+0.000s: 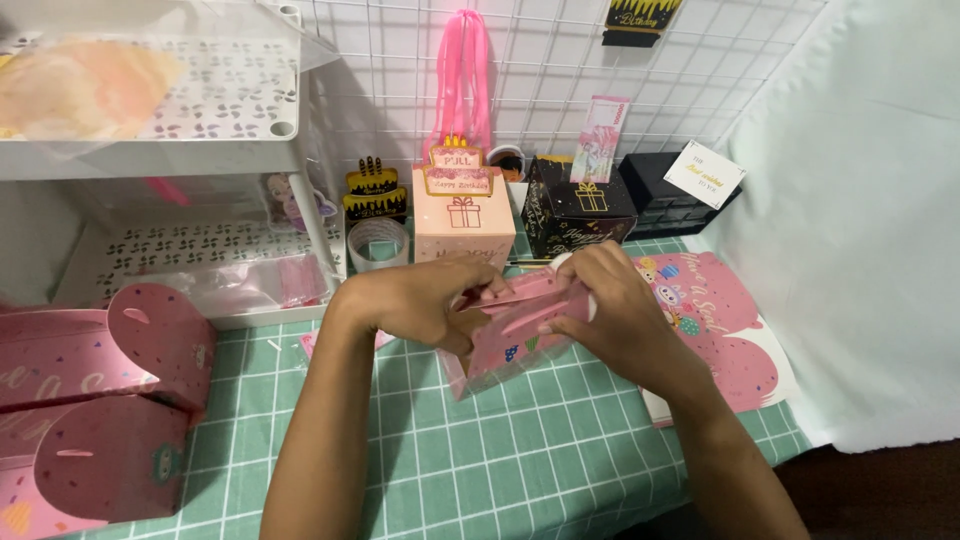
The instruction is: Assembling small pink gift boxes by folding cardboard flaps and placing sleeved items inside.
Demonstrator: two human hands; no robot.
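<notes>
Both my hands work on one pink cardboard gift box (505, 345) standing on the green grid cutting mat (480, 450). My left hand (425, 300) grips the box's top flaps from the left. From the right, my right hand (610, 305) pinches the same flaps, fingers curled over the top edge. The box's lower front face shows small printed decorations. Its top is partly hidden by my fingers.
Finished pink boxes (110, 400) sit at the left edge. A stack of flat pink box blanks (730, 340) lies to the right. Behind stand a pale pink gift box (463, 215), a black gift box (580, 210), a tape roll (378, 243) and a white shelf rack (180, 150).
</notes>
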